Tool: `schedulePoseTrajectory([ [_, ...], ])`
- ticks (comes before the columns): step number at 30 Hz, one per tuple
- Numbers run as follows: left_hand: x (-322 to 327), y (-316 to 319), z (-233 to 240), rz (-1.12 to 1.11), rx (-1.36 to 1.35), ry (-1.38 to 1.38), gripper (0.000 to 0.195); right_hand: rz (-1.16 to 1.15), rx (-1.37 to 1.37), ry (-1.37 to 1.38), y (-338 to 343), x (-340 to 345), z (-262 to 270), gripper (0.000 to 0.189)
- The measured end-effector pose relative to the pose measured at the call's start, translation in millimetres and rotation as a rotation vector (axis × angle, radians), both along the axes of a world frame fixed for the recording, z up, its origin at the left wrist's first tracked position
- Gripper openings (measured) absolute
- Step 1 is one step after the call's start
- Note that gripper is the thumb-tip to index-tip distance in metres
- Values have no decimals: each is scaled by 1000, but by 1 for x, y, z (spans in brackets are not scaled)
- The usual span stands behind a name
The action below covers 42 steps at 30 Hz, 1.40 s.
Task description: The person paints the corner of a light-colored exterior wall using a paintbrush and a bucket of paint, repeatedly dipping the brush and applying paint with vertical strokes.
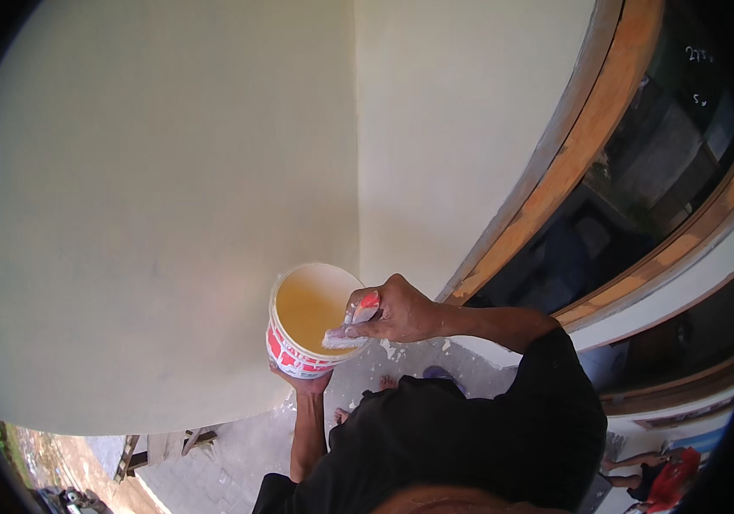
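Observation:
My left hand (306, 380) holds a white plastic bucket (302, 367) with red markings from beneath and tilts its mouth towards me. The inside of the bucket looks yellowish; how much liquid it holds I cannot tell. My right hand (399, 311) grips a paintbrush (349, 334) with a red-tipped, paint-smeared handle. Its pale bristles lie over the bucket's near right rim. Paint specks mark my right fingers. Beyond the bucket, two pale wall faces (180, 193) meet in an upright corner.
An orange-brown wooden window frame (556, 160) with dark glass curves along the right. Below lies a grey floor (238, 462) with white splashes and a purple sandal (444, 378). A wooden stand (164, 448) is at lower left. A person in red (672, 482) is at lower right.

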<state>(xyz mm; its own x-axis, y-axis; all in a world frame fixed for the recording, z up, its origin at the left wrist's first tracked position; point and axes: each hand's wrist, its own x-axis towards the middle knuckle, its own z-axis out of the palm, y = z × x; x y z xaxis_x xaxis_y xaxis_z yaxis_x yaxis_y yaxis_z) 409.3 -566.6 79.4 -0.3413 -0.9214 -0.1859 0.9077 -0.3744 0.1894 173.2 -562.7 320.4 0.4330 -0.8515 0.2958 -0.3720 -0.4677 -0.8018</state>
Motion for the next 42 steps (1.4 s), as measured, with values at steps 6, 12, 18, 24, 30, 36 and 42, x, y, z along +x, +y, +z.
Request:
schedulePoseTrajectory([
  [6, -5, 0, 3, -1, -38, 22, 91, -234, 74, -386, -40, -30, 12, 14],
  [12, -15, 6, 0, -2, -10, 79, 84, -551, -258, -177, -158, -114, 20, 16],
  [18, -13, 6, -15, 30, 50, 102, 85, -780, -592, 455, -248, -165, 57, 17],
  [24, -9, 7, -17, 68, 118, 61, 88, -901, -1103, 704, -251, -165, 228, 11],
  [30, -1, 7, -48, 112, 64, 39, 91, -877, -1377, 950, -257, -167, 233, 3],
  [36, -14, 8, 2, 102, 63, -26, 88, -624, -1113, 1188, -269, -187, -39, 23],
  [42, 0, 16, -15, 183, 83, -48, 83, -697, -465, 706, -279, -183, -105, 7],
])
